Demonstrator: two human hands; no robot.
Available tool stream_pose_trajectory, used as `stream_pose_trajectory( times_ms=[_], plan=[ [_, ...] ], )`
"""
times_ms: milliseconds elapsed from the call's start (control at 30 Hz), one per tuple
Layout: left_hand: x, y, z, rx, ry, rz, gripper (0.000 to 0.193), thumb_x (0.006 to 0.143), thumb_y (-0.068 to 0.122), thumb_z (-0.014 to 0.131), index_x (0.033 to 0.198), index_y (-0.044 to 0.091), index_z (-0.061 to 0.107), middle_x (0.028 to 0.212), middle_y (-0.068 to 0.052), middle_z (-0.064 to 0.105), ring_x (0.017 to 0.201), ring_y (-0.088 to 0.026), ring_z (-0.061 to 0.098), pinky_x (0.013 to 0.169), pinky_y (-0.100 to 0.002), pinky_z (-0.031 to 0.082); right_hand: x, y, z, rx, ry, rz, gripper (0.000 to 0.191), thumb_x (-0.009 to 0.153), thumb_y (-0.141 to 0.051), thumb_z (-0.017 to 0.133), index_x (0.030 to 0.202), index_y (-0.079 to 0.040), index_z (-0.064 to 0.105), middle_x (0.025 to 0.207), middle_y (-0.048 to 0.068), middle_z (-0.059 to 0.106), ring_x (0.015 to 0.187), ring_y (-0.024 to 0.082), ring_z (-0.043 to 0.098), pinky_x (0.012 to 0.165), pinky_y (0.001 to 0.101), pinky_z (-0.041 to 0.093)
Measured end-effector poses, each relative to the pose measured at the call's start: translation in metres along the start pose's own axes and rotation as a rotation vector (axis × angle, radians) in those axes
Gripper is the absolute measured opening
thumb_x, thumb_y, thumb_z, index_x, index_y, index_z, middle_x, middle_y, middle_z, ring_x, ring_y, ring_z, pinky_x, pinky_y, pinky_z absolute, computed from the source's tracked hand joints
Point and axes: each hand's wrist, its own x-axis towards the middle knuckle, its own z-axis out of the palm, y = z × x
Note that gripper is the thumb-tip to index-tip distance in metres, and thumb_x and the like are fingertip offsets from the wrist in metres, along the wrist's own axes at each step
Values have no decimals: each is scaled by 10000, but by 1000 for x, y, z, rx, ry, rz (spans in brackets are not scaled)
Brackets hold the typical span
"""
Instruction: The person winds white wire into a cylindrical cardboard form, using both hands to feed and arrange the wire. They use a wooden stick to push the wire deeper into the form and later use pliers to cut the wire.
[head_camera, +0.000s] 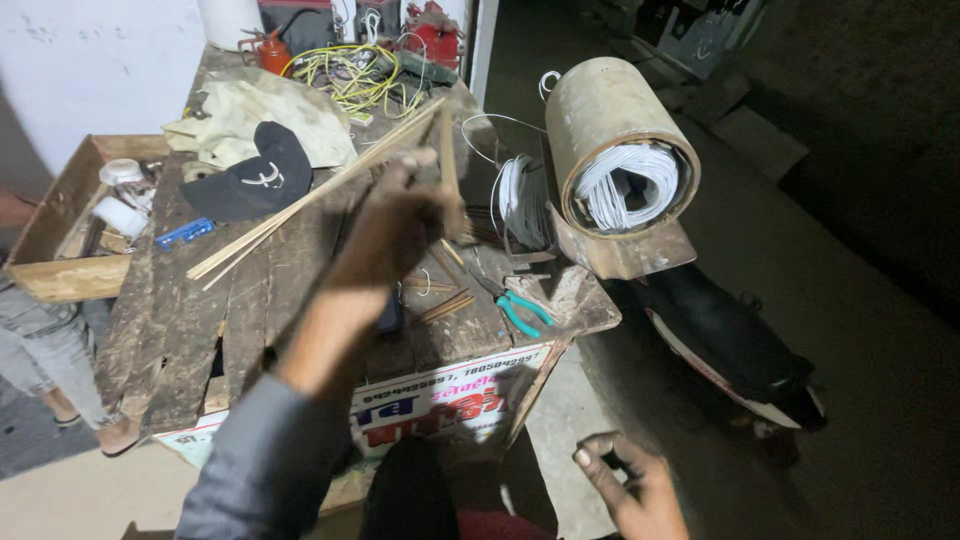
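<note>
Right hand at 6 o'clock, low over the dim concrete floor, grip loose and open, holding nothing. Above it, rough dark wooden tabletop; green-handled pliers near its front edge. Left hand raised over the tabletop, grip closed on thin wooden sticks: pale, long, straight, fanning toward 9 o'clock. Black cap just beyond. At 1 o'clock, metal cylinder wound with white wire. Yellow wire tangle at 12, against a white wall.

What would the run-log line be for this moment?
left hand: raised, gripping thin wooden sticks | right hand: low, empty, fingers curled | workbench: pliers, cap
</note>
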Motion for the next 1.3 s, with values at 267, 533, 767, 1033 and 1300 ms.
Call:
stream_pose_trajectory(
  times_ms=[267, 533, 767, 1033, 1300],
  plan=[
    [-94, -62, 62, 880, -388, 671, 363, 883, 9, 791, 1178, 72, 588, 988, -99, 645, 878, -212, 710, 731, -328, 616, 51, -95, -42, 310, 8, -233, 504, 893, -352, 747, 1215, 32, 693, 1069, 101, 746, 1013, 150, 670, 917, 320, 533],
    [-113, -86, 81, 1375, -698, 589, 377, 888, 106, 755, 1241, 85, 625, 967, -105, 724, 727, -298, 678, 625, -411, 552, 46, -175, -90, 1110, 42, -308, 393, 1032, -351, 727, 1100, 17, 609, 852, 76, 590, 816, 208, 550, 805, 402, 455],
    [-58, -73, 98, 1314, -462, 895, 320, 954, 194, 760, 1181, 63, 576, 1070, -105, 686, 924, -285, 696, 784, -386, 574, -24, -175, -95, 713, 743, -574, 421, 1124, -486, 487, 890, -135, 477, 565, -18, 304, 550, 119, 261, 563, 340, 253],
    [-22, -81, 128, 1519, -271, 869, 225, 748, 132, 807, 928, 65, 690, 1071, -113, 670, 1067, -332, 626, 1075, -545, 425, 74, -167, -103, 570, 553, -1055, 433, 1044, -500, 483, 943, -114, 651, 595, 32, 423, 481, 135, 385, 488, 324, 367],
    [-10, -112, 113, 1545, -170, 708, 381, 573, 60, 747, 951, 34, 709, 1193, -174, 646, 1141, -408, 580, 1029, -493, 450, 65, -186, -89, 654, 467, -1047, 473, 1083, -461, 465, 917, -71, 677, 586, 38, 436, 508, 145, 402, 530, 337, 364]
  ],
)
